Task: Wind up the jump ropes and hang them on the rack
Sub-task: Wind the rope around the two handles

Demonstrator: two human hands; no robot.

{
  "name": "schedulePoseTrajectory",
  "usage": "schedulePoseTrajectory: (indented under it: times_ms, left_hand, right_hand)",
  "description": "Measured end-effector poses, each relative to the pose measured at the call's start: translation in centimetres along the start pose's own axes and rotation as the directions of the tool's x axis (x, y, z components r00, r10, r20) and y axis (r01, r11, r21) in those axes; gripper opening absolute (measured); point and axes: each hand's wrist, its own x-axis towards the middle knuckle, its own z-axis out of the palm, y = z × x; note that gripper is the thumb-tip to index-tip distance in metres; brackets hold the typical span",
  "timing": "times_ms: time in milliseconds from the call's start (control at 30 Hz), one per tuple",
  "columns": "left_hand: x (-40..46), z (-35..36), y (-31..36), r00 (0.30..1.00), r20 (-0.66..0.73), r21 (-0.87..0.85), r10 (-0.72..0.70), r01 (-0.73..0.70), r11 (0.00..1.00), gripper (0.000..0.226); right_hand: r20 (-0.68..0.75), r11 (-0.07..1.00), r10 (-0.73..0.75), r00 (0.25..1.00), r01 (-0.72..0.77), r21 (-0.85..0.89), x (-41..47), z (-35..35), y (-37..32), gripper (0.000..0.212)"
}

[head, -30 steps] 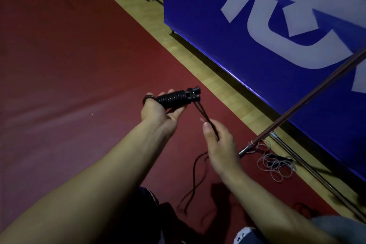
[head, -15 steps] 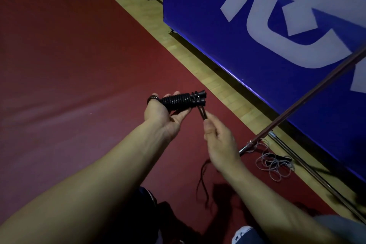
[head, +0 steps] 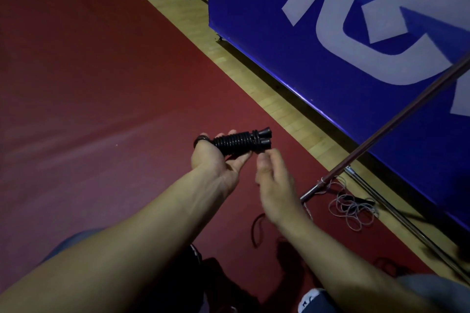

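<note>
My left hand [head: 218,162] grips a black jump rope [head: 241,142], its cord coiled tightly round the two handles, whose ends point right. My right hand [head: 273,178] sits just below the handle ends with fingers curled, pinching the last stretch of cord close to the coil. A short loose tail of the black cord [head: 256,231] hangs under my right wrist. The metal rack [head: 396,129] shows as a slanted bar on the right, its base rail along the floor.
A pale rope [head: 353,211] lies in loose loops on the floor by the rack's foot. A large blue board [head: 330,33] stands behind on a wooden strip. Red mat [head: 89,84] covers the left. My shoes show at the bottom edge.
My right hand has climbed up the cord to the handle ends, taking up the slack. The hanging tail below has become much shorter. My left hand holds steady.
</note>
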Motion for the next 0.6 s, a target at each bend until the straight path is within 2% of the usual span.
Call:
schedulePoseTrajectory:
  times_ms: [67,133,200,233,333,400,467,533,600]
  left_hand:
    - [0.1,-0.1,0.0,1.0,0.026,-0.008,-0.012,0.013,1.0,0.028]
    - [0.2,-0.1,0.0,0.999,0.048,-0.008,-0.01,0.01,1.0,0.034]
    - [-0.3,0.1,0.1,0.995,0.1,0.024,-0.017,0.014,1.0,0.023]
    - [-0.3,0.1,0.1,0.992,0.124,0.05,-0.027,0.021,0.999,0.019]
    - [-0.3,-0.1,-0.2,0.984,0.166,0.109,-0.069,0.051,0.993,0.03]
    - [-0.2,-0.2,-0.5,0.977,0.201,0.07,-0.066,0.053,0.996,0.039]
    - [-0.4,-0.2,-0.9,0.97,0.233,0.045,-0.075,0.066,0.997,0.036]
    - [-0.5,-0.1,-1.2,0.969,0.235,0.057,-0.074,0.062,0.996,0.027]
    - [-0.5,0.1,-1.4,0.975,0.208,0.071,-0.076,0.062,0.996,0.024]
  right_hand:
    - [-0.038,0.997,0.019,0.999,-0.016,0.077,0.6,-0.3,-0.1,0.048]
    - [0.004,0.962,0.056,0.998,-0.055,0.269,1.0,-0.2,-0.1,0.042]
    - [0.093,0.872,0.076,0.993,-0.112,0.477,0.9,-0.3,-0.1,0.034]
    - [0.127,0.847,0.07,0.989,-0.126,0.517,0.9,-0.5,-0.2,0.032]
    - [0.198,0.835,0.057,0.979,-0.155,0.528,1.1,-1.2,-0.3,0.029]
    - [0.199,0.825,0.069,0.978,-0.167,0.539,1.3,-1.5,-0.4,0.033]
    - [0.179,0.819,0.106,0.978,-0.188,0.543,1.3,-1.4,-0.5,0.038]
    - [0.186,0.779,0.181,0.966,-0.256,0.572,1.1,-1.1,-0.6,0.032]
    - [0.248,0.745,0.26,0.933,-0.357,0.563,1.0,-1.1,-0.8,0.031]
